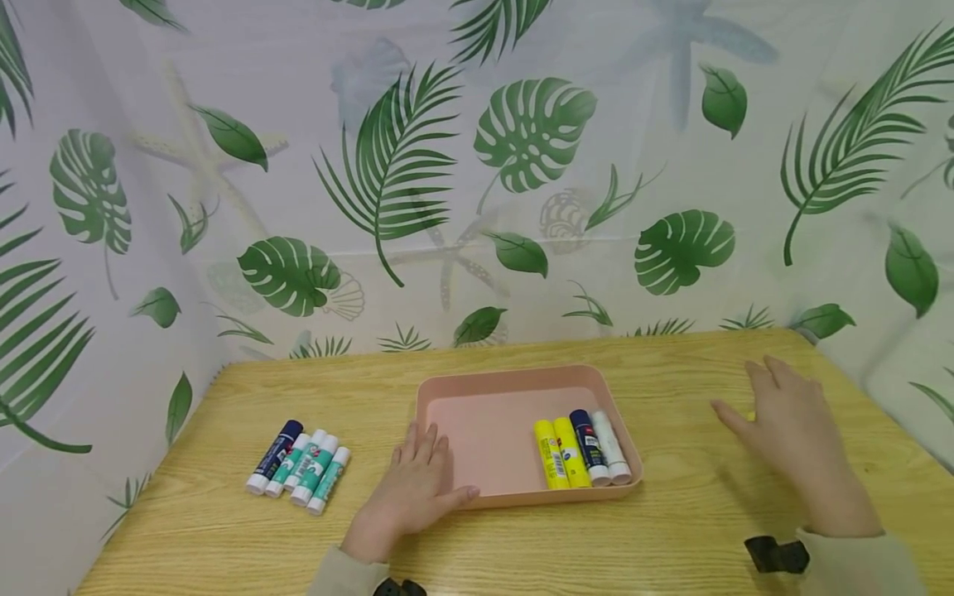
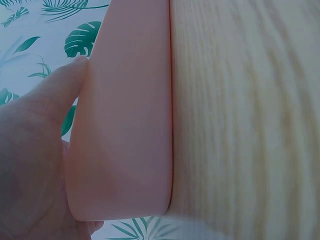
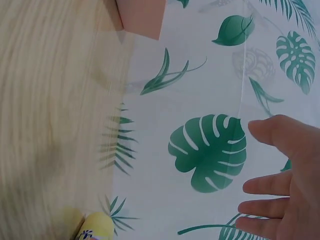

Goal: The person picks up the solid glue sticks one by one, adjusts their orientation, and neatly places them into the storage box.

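Observation:
My left hand (image 1: 413, 484) rests at the left front corner of a pink tray (image 1: 507, 381). Its fingers lie over the left rim, and the thumb (image 2: 67, 80) touches the front rim. Inside the tray, at the right end, lie two yellow glue sticks (image 1: 551, 455), a navy glue stick (image 1: 589, 447) and a white glue stick (image 1: 611, 447) side by side. Over the table's right side hovers my right hand (image 1: 797, 434), fingers spread and holding nothing. A yellow glue stick (image 3: 97, 227), mostly hidden behind that hand in the head view, shows at the right wrist view's bottom edge.
On the table's left part lie a navy glue stick (image 1: 276, 457) and several green-and-white glue sticks (image 1: 313, 468) in a row. The wooden table (image 1: 566, 555) meets a leaf-printed sheet (image 1: 447, 207) at the back and sides.

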Tool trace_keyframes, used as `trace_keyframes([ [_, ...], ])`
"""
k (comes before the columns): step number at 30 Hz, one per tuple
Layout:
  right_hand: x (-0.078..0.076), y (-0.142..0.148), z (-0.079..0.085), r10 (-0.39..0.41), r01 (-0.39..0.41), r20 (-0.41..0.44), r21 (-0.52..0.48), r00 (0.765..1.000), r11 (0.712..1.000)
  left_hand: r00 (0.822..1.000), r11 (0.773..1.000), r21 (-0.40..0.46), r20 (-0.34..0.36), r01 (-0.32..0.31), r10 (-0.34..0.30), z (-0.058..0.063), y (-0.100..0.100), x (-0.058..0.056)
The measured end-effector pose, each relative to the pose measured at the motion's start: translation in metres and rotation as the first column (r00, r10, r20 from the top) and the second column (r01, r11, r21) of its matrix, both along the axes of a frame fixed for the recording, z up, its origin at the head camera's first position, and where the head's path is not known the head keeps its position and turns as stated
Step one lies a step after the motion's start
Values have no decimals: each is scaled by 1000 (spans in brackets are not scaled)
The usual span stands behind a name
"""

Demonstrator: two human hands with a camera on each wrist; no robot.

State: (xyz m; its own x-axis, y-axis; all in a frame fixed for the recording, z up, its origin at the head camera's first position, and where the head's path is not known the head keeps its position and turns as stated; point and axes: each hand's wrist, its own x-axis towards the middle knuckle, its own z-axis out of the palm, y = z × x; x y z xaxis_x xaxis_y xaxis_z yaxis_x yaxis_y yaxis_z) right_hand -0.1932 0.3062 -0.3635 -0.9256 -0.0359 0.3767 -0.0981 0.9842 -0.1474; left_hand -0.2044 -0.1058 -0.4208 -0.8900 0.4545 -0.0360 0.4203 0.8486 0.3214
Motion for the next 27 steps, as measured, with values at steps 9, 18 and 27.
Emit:
trace_keyframes([
  [9, 1, 22, -4, -64, 79, 158, -89, 985, 993, 1000, 1000, 4, -1, 5, -5, 1, 1, 1],
  [18, 3, 30, -4, -90, 125, 300, -100, 950, 987, 1000, 1000, 5, 3, -4, 4, -1, 0, -1],
  [27, 0, 40, -9, -125, 168, 388, -80, 913, 983, 1000, 1000, 2, 12, 0, 0, 0, 0, -1],
])
